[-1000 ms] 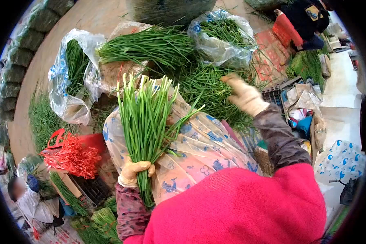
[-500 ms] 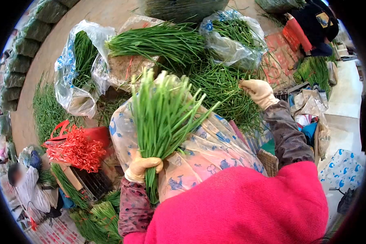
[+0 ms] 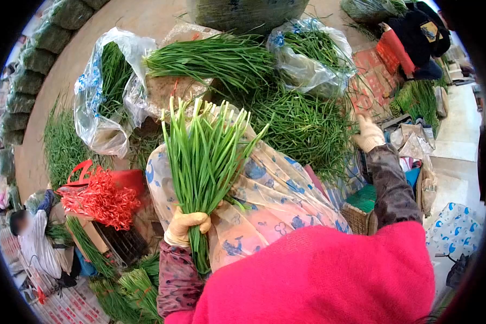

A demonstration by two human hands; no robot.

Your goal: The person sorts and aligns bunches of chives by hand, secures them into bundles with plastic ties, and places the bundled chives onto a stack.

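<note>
My left hand [image 3: 186, 227], in a pale glove, is wrapped round a bunch of garlic chives [image 3: 202, 162] near its lower end. The pale cut ends fan upward over the patterned plastic apron [image 3: 275, 189] on my lap. Out to the right, my gloved right hand [image 3: 369, 134] has its fingers stretched forward, with nothing visible in them. It is beside a heap of loose chive leaves [image 3: 308, 124]. Another large bundle of garlic chives [image 3: 213, 59] lies across a block in front of me.
Two clear plastic bags of greens [image 3: 100, 129] [image 3: 318, 75] stand left and right of the block. Red ties [image 3: 105, 197] hang in a clump at left. Tied chive bunches [image 3: 137, 286] lie at lower left. A person in dark clothing [image 3: 418, 38] is at upper right.
My right hand has moved right and toward me, away from the leaf heap, and its fingers have straightened. The bunch in my left hand has shifted slightly left, its stalks gathered closer together.
</note>
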